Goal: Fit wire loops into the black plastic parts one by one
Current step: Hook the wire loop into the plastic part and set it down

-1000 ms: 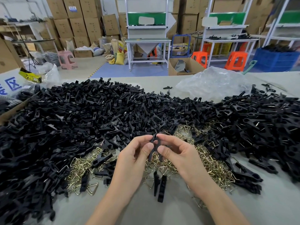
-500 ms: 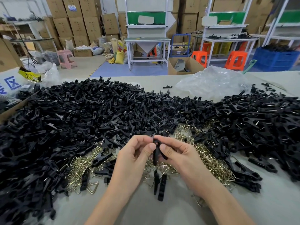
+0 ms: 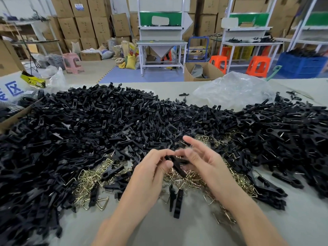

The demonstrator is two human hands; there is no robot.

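Observation:
A black plastic part point(image 3: 177, 165) hangs between both hands over the table's middle. My left hand point(image 3: 150, 173) pinches its upper end with thumb and fingertips. My right hand point(image 3: 202, 160) touches the part with its thumb while the index finger sticks up, blurred. Whether a wire loop sits in the part cannot be seen. Under the hands lies a heap of brass-coloured wire loops point(image 3: 193, 180). A large pile of black plastic parts point(image 3: 92, 128) covers the table's left and back, with another pile point(image 3: 287, 139) on the right.
Two black parts point(image 3: 175, 199) lie side by side on the grey table point(image 3: 177, 228) just in front of my hands. A crumpled clear plastic bag point(image 3: 234, 91) sits at the back right. A cardboard box edge point(image 3: 14, 118) is at the far left.
The held part has tipped from upright to slanted. My right hand has loosened, its index finger lifting away, and both hands have shifted slightly to the right.

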